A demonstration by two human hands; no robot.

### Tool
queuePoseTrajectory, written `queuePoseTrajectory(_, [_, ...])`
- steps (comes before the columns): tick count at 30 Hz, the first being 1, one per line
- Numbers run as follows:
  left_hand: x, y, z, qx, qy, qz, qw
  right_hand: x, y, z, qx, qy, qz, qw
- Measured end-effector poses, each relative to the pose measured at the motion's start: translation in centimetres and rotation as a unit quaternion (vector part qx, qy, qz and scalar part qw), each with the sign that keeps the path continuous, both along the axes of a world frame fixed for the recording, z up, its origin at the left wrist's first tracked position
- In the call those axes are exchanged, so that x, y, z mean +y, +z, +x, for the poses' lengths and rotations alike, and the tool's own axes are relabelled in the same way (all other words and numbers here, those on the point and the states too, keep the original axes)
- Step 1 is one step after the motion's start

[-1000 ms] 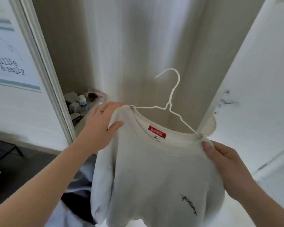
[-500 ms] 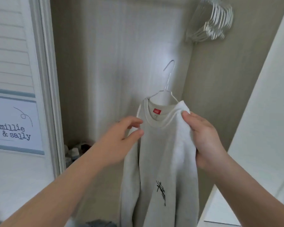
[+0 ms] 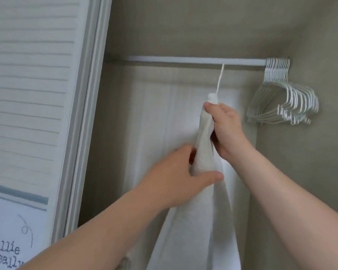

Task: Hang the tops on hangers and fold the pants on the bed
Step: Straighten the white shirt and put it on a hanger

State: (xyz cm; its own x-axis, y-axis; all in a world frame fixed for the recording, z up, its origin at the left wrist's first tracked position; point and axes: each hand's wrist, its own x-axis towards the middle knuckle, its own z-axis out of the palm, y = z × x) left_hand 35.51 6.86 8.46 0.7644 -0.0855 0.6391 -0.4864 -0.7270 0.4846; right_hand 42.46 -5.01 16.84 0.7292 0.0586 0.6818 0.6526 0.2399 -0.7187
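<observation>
The white top [image 3: 201, 227] hangs edge-on from a white hanger [image 3: 220, 79], whose hook reaches the closet rod [image 3: 174, 60]. The right hand [image 3: 227, 129] grips its shoulder just below the hook. The left hand [image 3: 180, 172] pinches the fabric lower down. Empty hangers [image 3: 287, 103] cluster at the rod's right end.

Matt cloth sweatshirt [image 3: 203, 152]; smooth white-coated wire hanger [image 3: 220, 78].

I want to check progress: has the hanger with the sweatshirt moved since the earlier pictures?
Yes. The hanger went up: its hook now reaches the rod, level with the tops of the spare hangers; earlier it hung below them.
</observation>
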Motion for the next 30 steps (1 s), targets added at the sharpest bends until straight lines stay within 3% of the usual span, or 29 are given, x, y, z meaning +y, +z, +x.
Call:
queuePoseTrajectory(5, [0.1,4.5,5.4,-0.086,0.169,0.078,0.979,2.3,5.7,6.2,-0.057,0.0,-0.025,0.998])
queuePoseTrajectory(10, [1.2,7.2,10.5,-0.098,0.235,0.121,0.96,2.8,10.2,12.1,-0.104,-0.012,-0.056,0.993])
queuePoseTrajectory(18, [1.8,8.4,15.8,-0.08,0.252,0.157,0.952,2.7,12.1,19.6,-0.077,-0.059,-0.117,0.988])
queuePoseTrajectory(25, [3.9,6.1,17.0,-0.068,0.226,0.134,0.963,4.3,10.1,19.6,-0.044,-0.064,-0.138,0.987])
queuePoseTrajectory(30, [5.3,5.0,16.3,-0.064,0.207,0.131,0.967,5.2,8.9,16.7,-0.098,-0.141,-0.281,0.944])
